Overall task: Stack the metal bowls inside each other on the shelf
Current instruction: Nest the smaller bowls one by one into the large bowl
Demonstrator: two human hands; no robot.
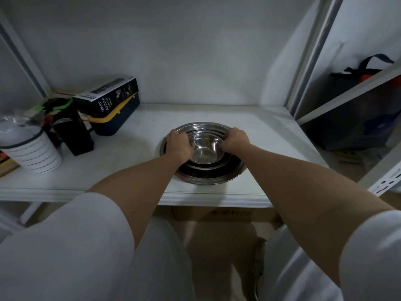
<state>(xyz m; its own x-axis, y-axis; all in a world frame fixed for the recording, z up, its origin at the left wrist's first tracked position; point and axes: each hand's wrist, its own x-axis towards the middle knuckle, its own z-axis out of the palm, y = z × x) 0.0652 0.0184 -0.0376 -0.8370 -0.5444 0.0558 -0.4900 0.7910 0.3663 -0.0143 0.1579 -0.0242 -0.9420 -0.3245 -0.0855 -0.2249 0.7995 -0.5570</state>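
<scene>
Several shiny metal bowls (204, 152) sit nested one inside another near the front of the white shelf (134, 161). The largest bowl (208, 178) is on the outside and the smallest is in the middle. My left hand (179, 144) grips the left rims of the inner bowls. My right hand (235, 140) grips their right rims. Fingers of both hands curl over the edges and hide part of the rims.
At the shelf's left stand a white striped canister (34, 153), a black holder (76, 135), and a spray bottle box (108, 96) on a blue and yellow case (117, 118). A metal upright (312, 55) bounds the right side. A cardboard box (223, 213) sits below the shelf.
</scene>
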